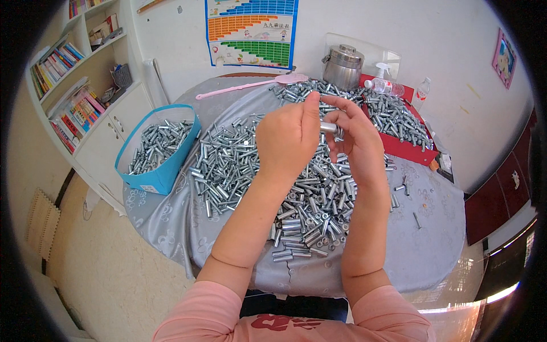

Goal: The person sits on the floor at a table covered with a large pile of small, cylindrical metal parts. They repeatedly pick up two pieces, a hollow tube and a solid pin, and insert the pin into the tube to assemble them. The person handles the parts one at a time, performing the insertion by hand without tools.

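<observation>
Above the middle of the table, my left hand (287, 139) is closed around one end of a shiny metal sleeve anchor (329, 127). The fingers of my right hand (361, 132) are curled about its other end, where a ring-shaped part shows. My left fingers are mostly hidden behind the back of the hand. Beneath both hands spreads a pile of loose metal bolts (222, 166). Nearer to me lie metal sleeves (291, 226) mixed with nuts and washers (337, 243).
A blue fabric bin (171, 175) of metal fasteners stands left. At the back right, a red box (406, 147) holds more. Behind are a steel pot (343, 68), plastic bottles (384, 86) and a pink fly swatter (239, 89). Grey cloth (427, 252) covers the round table.
</observation>
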Tool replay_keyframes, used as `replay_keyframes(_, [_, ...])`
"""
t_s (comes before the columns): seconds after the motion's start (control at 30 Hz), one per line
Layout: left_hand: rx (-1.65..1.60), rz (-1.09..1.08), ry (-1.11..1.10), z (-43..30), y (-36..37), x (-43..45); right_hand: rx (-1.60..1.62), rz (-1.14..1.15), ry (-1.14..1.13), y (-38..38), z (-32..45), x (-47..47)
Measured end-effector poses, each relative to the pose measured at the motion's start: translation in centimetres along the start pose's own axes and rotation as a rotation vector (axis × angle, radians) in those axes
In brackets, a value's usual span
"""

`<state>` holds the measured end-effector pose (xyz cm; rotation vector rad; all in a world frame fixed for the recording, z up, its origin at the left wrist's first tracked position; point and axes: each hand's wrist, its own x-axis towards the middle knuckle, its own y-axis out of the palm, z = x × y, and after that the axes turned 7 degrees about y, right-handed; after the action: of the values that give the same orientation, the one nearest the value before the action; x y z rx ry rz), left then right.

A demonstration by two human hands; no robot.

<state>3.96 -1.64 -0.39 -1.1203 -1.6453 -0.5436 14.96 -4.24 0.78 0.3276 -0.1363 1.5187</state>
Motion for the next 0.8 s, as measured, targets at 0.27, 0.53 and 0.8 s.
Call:
replay_keyframes(0.27, [0.014, 0.025, -0.017, 0.1, 0.3, -0.1, 0.013, 0.131, 0.079, -1.4, 0.0, 0.4])
replay_keyframes(0.53, [0.026, 0.021, -0.015, 0.9, 0.3, 0.0, 0.148, 0.230, 0.144, -0.3, 0.1, 0.0])
replay_keyframes(0.8, [0.071, 0.022, 0.003, 0.6, 0.0, 0.1, 0.170, 0.239, 0.154, -0.5, 0.1, 0.4])
